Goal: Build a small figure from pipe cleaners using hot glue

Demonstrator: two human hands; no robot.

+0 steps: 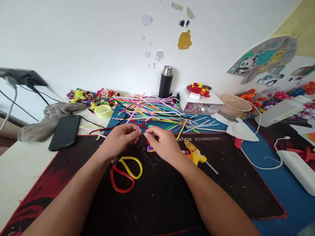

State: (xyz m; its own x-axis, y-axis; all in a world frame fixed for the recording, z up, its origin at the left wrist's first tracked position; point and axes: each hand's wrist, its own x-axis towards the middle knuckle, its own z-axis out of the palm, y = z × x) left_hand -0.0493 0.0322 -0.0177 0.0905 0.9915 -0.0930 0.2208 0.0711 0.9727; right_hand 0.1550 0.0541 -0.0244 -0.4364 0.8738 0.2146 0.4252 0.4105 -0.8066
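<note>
My left hand [123, 136] and my right hand [161, 141] meet above the dark desk mat [157, 203], thumbs and fingers pinched close together. A tiny blue bit shows between the fingertips, too small to name surely. Below my left hand lies a pair of scissors [130, 186] with one red and one yellow handle; its blades are hidden. A yellow glue gun [197, 155] with a clear glue stick lies to the right of my right hand. Just under that hand, a small purple and red piece [149, 148] is partly covered.
Behind my hands lies a heap of colourful pipe cleaners [150, 109]. A black thermos [165, 83] stands by the wall. At left are a phone [65, 132] and a yellow-green tape roll [103, 111]. White cables, a bowl [235, 106] and a power strip [297, 170] occupy the right.
</note>
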